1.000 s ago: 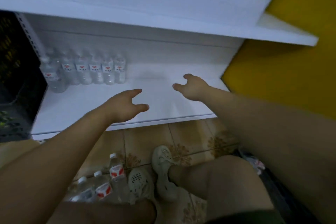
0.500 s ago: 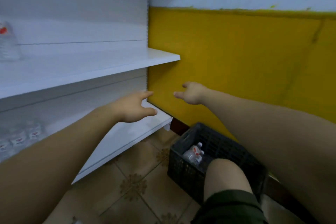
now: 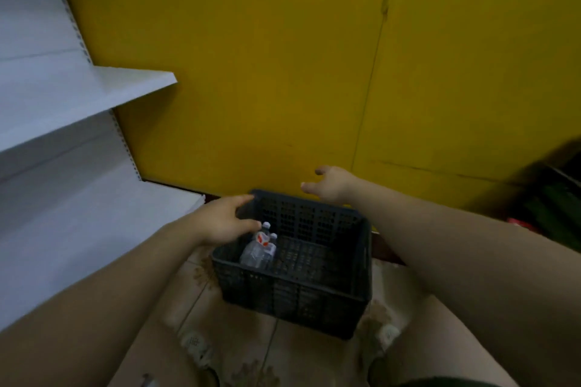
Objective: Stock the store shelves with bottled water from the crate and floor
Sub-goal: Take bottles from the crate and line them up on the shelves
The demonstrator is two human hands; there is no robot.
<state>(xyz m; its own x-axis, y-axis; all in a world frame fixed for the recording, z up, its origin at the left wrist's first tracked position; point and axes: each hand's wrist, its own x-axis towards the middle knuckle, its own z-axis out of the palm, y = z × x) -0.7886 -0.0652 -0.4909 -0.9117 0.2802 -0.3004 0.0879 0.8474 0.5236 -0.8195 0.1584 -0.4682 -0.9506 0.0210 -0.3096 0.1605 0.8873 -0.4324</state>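
Observation:
A dark plastic crate [image 3: 301,295] stands on the tiled floor in front of me. Inside its left corner lie two clear water bottles [image 3: 257,250] with white caps and red-and-white labels. My left hand [image 3: 221,221] hovers over the crate's left rim, fingers spread and holding nothing, just left of the bottle caps. My right hand [image 3: 331,184] reaches over the crate's far rim, fingers loosely spread and empty. White store shelves [image 3: 103,88] run along the left.
A yellow wall [image 3: 283,72] rises right behind the crate. The lower shelf's [image 3: 94,229] corner ends close to the crate's left side. My knees and light shoes [image 3: 196,347] flank the crate on the brown patterned tiles. Dark clutter [image 3: 550,204] sits at the far right.
My view has swung right, from the shelf with its row of bottles to the crate. Both empty hands have come down over the crate.

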